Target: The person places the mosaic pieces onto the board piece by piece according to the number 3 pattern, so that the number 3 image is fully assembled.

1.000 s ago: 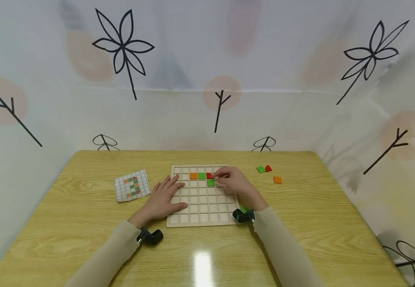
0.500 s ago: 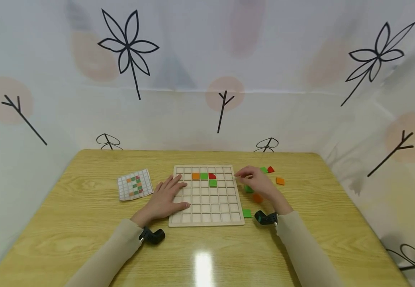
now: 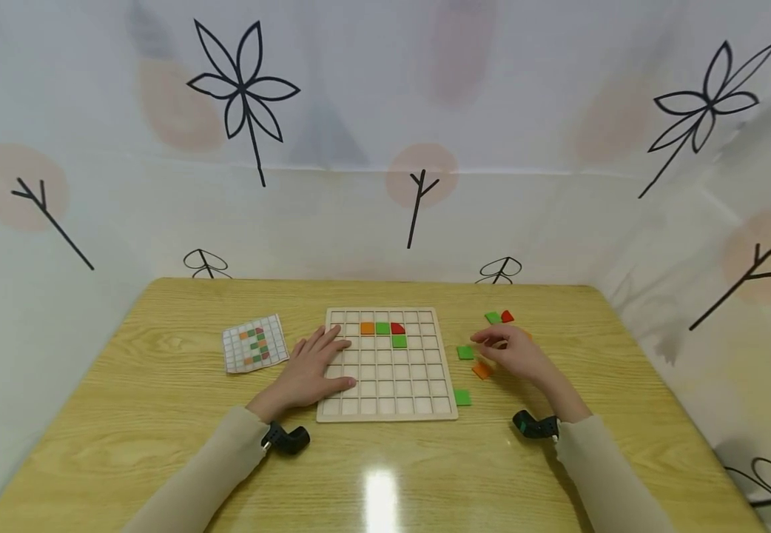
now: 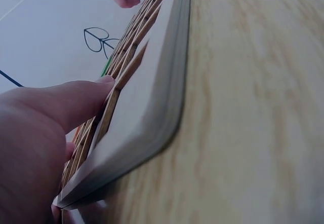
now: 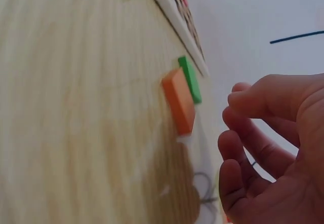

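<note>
My left hand (image 3: 305,370) lies with spread fingers on the left edge of a wooden grid board (image 3: 385,417). In the left wrist view its thumb (image 4: 76,100) rests on the slats. Within the board sit an orange tile (image 3: 367,329), a green tile (image 3: 382,328) and a red tile with a rounded corner (image 3: 397,328) in one row, with another green tile (image 3: 399,341) below. Right of the board my right hand (image 3: 519,359) hovers, fingers loosely bent and holding nothing. Nearest to it are a loose orange tile (image 5: 178,102) and a green tile (image 5: 190,79).
A printed pattern card (image 3: 254,345) lies left of the board. At the back right are a green tile (image 3: 493,317) and a red piece (image 3: 507,316); an orange tile (image 3: 528,337) is mostly hidden behind the right hand. One green tile (image 3: 462,397) touches the board's right side.
My right hand has let go of the red tile on the board and moved right, over the loose tiles. The left hand stays on the board; the head view has shifted slightly.
</note>
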`<state>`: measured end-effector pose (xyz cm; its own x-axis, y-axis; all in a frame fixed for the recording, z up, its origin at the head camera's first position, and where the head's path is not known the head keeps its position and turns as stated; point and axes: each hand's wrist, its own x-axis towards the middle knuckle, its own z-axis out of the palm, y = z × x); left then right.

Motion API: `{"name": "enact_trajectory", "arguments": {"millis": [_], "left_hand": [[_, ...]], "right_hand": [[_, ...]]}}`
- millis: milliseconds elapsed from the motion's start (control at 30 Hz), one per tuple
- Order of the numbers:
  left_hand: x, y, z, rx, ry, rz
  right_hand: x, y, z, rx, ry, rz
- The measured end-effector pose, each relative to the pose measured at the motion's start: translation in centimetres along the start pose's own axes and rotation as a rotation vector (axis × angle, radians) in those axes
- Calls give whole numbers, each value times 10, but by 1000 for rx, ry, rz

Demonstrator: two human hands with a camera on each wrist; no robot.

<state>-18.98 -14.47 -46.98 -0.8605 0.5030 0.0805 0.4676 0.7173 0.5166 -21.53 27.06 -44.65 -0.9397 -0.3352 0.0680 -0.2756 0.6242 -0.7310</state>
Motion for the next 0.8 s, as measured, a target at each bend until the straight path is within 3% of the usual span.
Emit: {"name": "enact_trajectory", "arguments": {"millis": [200,533,800], "left_hand": [[0,-1,1,6,-7,-8],[0,0,1,5,-22,-19],[0,1,0,4,-9,-11]], "right_hand": [[-12,7,-6,-25,-37,14],[-19,21,-10,55,-148,35],[-18,24,-7,85,-148,37]]}}
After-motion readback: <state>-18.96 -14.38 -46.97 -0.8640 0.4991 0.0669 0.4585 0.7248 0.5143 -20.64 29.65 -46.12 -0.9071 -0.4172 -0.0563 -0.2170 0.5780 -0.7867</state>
